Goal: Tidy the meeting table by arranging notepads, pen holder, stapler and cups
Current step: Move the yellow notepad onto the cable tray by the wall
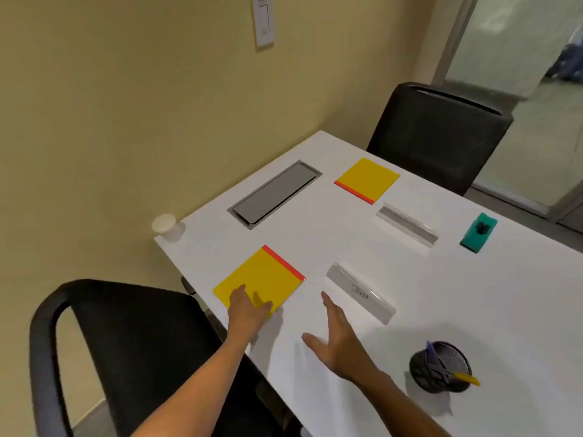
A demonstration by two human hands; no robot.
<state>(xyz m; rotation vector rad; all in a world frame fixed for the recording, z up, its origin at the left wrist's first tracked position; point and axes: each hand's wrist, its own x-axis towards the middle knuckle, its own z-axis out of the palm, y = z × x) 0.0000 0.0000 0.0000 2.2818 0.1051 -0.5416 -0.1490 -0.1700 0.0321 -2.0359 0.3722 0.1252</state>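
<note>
L hand [247, 307] lies flat w/ straight fingers on the near yellow notepad [262, 279] at the counter [331, 241] edge; R hand [334, 337] is spread, fingers straight, holding nothing, just beside that pad. 2nd yellow notepad [367, 178] sits far side near the cable hatch [274, 193]. Paper cup [164, 223] at L corner, mesh pen holder [441, 367] near R, teal stapler [479, 232] far R.

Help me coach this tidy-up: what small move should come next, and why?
Probably slide the near notepad square to the table edge. The left hand rests flat on it, it lies askew, and the right hand hovers open beside it.
</note>
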